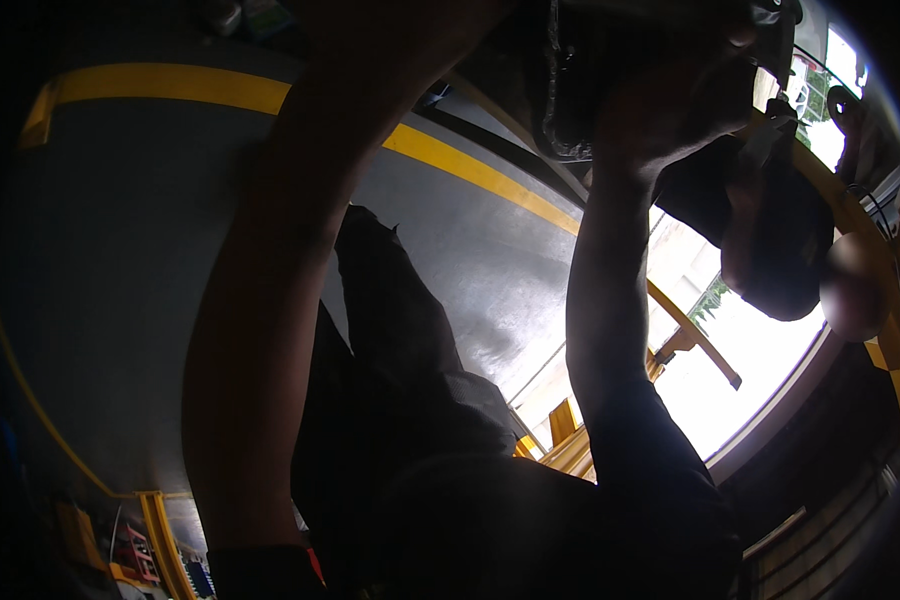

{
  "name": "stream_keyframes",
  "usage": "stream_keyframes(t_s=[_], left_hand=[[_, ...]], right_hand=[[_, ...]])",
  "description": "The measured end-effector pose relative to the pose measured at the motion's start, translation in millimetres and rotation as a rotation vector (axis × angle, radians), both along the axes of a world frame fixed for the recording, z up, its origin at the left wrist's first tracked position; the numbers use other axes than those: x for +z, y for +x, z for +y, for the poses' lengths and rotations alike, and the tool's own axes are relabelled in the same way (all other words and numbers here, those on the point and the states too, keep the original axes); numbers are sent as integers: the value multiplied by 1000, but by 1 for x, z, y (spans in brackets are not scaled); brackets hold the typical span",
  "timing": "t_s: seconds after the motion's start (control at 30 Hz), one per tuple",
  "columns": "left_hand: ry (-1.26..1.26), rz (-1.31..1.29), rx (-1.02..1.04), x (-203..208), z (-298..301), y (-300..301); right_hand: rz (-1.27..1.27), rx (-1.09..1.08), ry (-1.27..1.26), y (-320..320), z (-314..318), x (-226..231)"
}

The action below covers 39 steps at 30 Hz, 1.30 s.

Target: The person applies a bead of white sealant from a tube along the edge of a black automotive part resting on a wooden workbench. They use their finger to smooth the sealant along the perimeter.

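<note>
Both of my arms are raised toward the top of the head view. My left forearm (350, 130) runs up past the upper edge, where the hand is out of sight. My right hand (670, 115) is in deep shadow at the upper right, with its fingers curled. It is up against a dark part (610, 50) overhead, and what it grips is too dark to make out. Left of this hand hangs a shiny, dark, bent edge or strip (552, 90), close to the wrist.
A grey floor (150, 240) with a yellow painted band (180, 85) lies below me. At the right, another person in dark clothes (785, 240) is close by, one arm (745, 210) raised. Yellow metal posts (155, 540) stand around, and bright daylight enters through a wide opening (760, 370).
</note>
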<state>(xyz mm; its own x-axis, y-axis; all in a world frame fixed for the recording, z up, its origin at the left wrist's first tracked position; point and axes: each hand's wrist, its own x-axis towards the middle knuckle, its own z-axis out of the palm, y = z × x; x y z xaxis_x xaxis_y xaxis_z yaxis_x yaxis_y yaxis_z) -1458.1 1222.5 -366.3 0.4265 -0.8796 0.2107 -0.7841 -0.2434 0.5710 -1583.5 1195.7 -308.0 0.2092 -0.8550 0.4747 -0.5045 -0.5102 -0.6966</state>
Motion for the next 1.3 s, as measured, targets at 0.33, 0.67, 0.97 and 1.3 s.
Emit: stream_keyframes(t_s=[0.33,0.67,0.97,1.3], left_hand=[[-71,74,-8,13,1,5],[-56,22,14,8,0,5],[-24,26,-16,9,1,3],[-88,19,6,-5,6,-4]], right_hand=[[91,11,-33,9,-3,20],[50,-216,99,18,-15,19],[38,-58,-75,16,-15,7],[-28,9,-38,11,-18,-9]])
